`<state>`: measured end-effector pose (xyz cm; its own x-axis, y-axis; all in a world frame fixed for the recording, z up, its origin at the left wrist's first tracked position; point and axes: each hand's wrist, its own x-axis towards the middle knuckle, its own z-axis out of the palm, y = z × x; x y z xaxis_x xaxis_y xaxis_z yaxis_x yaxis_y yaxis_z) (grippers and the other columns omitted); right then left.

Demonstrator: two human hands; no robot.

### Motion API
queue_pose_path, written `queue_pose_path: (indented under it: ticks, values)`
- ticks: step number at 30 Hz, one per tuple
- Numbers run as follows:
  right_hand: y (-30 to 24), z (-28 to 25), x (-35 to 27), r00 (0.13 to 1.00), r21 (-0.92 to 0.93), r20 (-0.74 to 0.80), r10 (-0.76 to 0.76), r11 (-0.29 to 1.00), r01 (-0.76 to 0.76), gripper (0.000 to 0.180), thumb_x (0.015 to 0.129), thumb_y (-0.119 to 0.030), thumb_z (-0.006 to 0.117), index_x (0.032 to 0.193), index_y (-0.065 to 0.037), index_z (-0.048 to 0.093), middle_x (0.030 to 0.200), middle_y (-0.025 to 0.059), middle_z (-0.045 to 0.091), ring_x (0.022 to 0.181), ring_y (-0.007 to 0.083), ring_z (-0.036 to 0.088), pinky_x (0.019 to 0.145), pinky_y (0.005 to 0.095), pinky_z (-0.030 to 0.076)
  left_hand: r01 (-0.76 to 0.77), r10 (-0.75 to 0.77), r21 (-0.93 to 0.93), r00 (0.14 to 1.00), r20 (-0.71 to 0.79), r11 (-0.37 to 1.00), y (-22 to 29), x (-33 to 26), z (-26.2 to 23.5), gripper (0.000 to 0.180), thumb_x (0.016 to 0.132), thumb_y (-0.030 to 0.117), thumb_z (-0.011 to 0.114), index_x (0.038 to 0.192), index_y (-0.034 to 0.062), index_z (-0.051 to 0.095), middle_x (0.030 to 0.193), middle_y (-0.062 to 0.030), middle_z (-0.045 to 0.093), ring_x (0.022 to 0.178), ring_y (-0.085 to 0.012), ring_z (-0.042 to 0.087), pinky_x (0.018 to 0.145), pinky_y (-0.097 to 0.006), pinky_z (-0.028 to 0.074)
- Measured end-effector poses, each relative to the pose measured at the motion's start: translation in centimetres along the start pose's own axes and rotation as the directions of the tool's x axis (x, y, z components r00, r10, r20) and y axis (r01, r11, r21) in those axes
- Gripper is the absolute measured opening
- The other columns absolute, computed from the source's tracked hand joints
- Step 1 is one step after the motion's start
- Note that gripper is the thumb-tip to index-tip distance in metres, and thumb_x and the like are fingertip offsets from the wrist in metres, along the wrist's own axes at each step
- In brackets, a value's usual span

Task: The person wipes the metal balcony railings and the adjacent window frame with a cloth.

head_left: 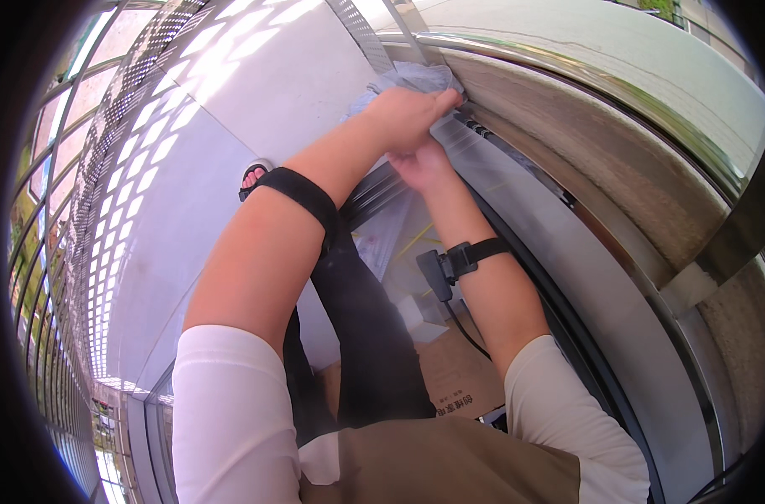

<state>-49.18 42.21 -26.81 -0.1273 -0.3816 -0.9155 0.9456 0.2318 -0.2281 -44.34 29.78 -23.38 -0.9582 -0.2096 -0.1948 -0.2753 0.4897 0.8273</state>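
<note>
My left hand (406, 116) reaches across to the right, beside a metal frame at the foot of the wall. Its fingers look curled, and whatever they grip is hidden. Just below it, partly covered by the left wrist, my right hand (422, 165) also has bent fingers, with no clear view of what lies in them. A crumpled pale-blue sheet (420, 77), cloth or plastic, bunches up behind the left hand. Close to the right hand is a translucent sheet or panel (466, 139). Dark ribbed strips (374, 195) pass beneath the forearms.
A brown wall (584, 126) with metal rails curves along the right. Barred railing (42, 277) borders the pale floor (160, 244) on the left. Cardboard (462, 370) and a small white block (422, 317) lie by my legs. A sandalled foot (254, 175) shows at upper left.
</note>
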Motion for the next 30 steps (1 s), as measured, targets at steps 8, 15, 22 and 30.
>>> queue_pose_path:
  ticks: [8, 15, 22, 30]
  values:
    - [1.7, 4.0, -1.9, 0.993, -0.029, -0.075, 0.096, 0.995, -0.099, 0.020, 0.084, -0.022, 0.047, 0.097, -0.008, 0.043, 0.087, 0.0041, 0.048, 0.072, 0.0148, 0.048, 0.066, 0.0302, 0.044, 0.153, -0.144, -0.048, 0.976, 0.160, 0.987, -1.4, -2.5, -1.6, 0.045, 0.065, 0.010, 0.050, 0.107, 0.0155, 0.037, 0.071, -0.0145, 0.056, 0.068, -0.0343, 0.054, 0.059, -0.041, 0.042]
    - [4.5, 3.1, -1.1, 0.964, -0.050, 0.264, -0.014, 0.998, 0.029, 0.022, 0.082, -0.026, 0.050, 0.098, -0.013, 0.045, 0.090, 0.0004, 0.050, 0.078, 0.0125, 0.050, 0.066, 0.0291, 0.043, 0.155, -0.290, -0.551, 0.942, -0.166, 0.820, 0.3, -4.5, -0.7, 0.047, 0.066, 0.011, 0.050, 0.111, 0.0121, 0.033, 0.073, -0.0127, 0.054, 0.065, -0.0256, 0.052, 0.060, -0.037, 0.040]
    - [1.2, 2.4, -0.6, 0.959, 0.037, 0.204, -0.198, 0.980, 0.195, 0.023, 0.082, -0.024, 0.050, 0.100, -0.012, 0.043, 0.091, 0.0003, 0.051, 0.079, 0.0108, 0.052, 0.066, 0.0274, 0.045, 0.142, -0.253, -0.629, 0.963, -0.090, 0.765, 2.0, -0.3, -0.5, 0.047, 0.068, 0.010, 0.051, 0.110, 0.0069, 0.031, 0.095, -0.0197, 0.055, 0.074, -0.0273, 0.053, 0.068, -0.034, 0.041]
    - [0.0, 2.5, -0.6, 0.994, -0.037, 0.085, -0.067, 0.997, 0.070, 0.019, 0.084, -0.026, 0.046, 0.097, -0.012, 0.045, 0.090, 0.0007, 0.051, 0.083, 0.0131, 0.050, 0.072, 0.0297, 0.042, 0.313, -0.356, -0.497, 0.934, 0.009, 0.809, 2.3, 1.6, -0.8, 0.043, 0.068, 0.011, 0.051, 0.107, 0.0018, 0.034, 0.097, -0.0229, 0.054, 0.093, -0.0366, 0.052, 0.077, -0.040, 0.041]
